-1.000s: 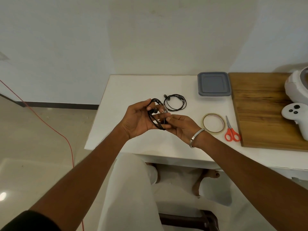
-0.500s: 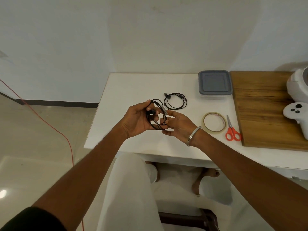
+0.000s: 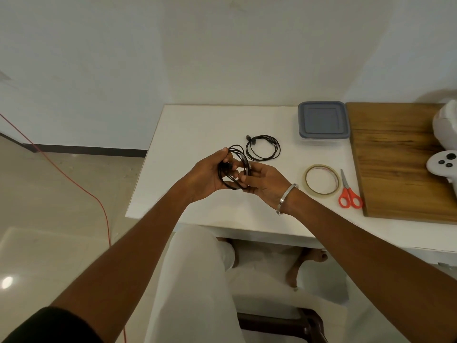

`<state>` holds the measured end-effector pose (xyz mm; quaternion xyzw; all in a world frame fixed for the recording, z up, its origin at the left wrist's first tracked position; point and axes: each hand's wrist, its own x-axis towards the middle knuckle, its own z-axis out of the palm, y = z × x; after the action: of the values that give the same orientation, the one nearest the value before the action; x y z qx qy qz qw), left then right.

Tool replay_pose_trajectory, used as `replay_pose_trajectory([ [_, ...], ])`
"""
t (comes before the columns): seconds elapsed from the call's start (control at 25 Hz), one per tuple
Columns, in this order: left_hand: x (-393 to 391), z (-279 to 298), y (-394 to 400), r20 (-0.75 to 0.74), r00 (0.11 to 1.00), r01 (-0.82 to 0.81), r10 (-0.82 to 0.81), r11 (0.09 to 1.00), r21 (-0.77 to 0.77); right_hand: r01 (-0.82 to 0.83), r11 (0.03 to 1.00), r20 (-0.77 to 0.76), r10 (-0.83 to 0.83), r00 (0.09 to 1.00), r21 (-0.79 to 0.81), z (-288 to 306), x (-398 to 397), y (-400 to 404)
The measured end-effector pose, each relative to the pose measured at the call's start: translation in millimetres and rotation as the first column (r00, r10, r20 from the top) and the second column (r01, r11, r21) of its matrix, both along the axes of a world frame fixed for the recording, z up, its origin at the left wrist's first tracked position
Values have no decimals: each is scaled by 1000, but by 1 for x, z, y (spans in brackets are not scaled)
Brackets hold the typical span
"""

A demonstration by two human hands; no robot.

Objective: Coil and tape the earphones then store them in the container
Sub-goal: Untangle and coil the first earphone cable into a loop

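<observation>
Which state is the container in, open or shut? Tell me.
Shut. The container has its grey lid seated flat on top. Its contents cannot be seen.

black sleeve [image 3: 57,325], silver bracelet [image 3: 286,198], white trousers [image 3: 195,280]

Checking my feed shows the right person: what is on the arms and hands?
Both forearms are bare. The left arm shows a black sleeve near the bottom corner. The right wrist carries a plain silver bangle. No gloves or rings show on the left hand or right hand.
</observation>
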<state>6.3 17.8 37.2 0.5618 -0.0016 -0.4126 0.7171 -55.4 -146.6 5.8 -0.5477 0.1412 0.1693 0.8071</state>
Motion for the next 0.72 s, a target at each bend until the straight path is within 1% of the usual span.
replay_pose_trajectory([
  [0.08, 3, -5, 1, 81, 995, -55, 49, 996, 67, 29, 997, 9, -28, 1000, -75, -6, 3, -4],
  [0.16, 5, -14, 1, 220, 974, -102, 47, 964, 245, 8, 975, 32, -1, 999, -221, -9, 6, -7],
  [0.24, 4, -26, 1, 348, 938, -154, -11, 884, 442, -49, 916, 45, 73, 996, -397, -14, 12, -8],
  [0.32, 0, -38, -1, 442, 895, -222, -56, 804, 552, -73, 810, 48, 124, 991, -582, -20, 20, -6],
  [0.4, -2, -48, -4, 517, 852, -309, -79, 722, 619, -61, 657, 80, 184, 980, -752, -28, 30, 0],
  [0.48, 0, -56, -4, 546, 836, -387, -44, 658, 646, -61, 494, 86, 270, 959, -867, -35, 39, 8],
  [0.52, 1, -59, -4, 553, 833, -411, -26, 639, 650, -64, 435, 73, 292, 954, -898, -38, 44, 12],
  [0.6, 6, -66, -2, 586, 809, -455, -41, 588, 669, -81, 372, 39, 304, 952, -925, -42, 52, 20],
  [0.68, 14, -74, 2, 624, 767, -495, -152, 478, 725, -93, 330, 15, 310, 951, -939, -47, 61, 28],
  [0.72, 17, -76, 5, 618, 762, -502, -194, 426, 753, -94, 306, 9, 318, 948, -947, -49, 66, 31],
])
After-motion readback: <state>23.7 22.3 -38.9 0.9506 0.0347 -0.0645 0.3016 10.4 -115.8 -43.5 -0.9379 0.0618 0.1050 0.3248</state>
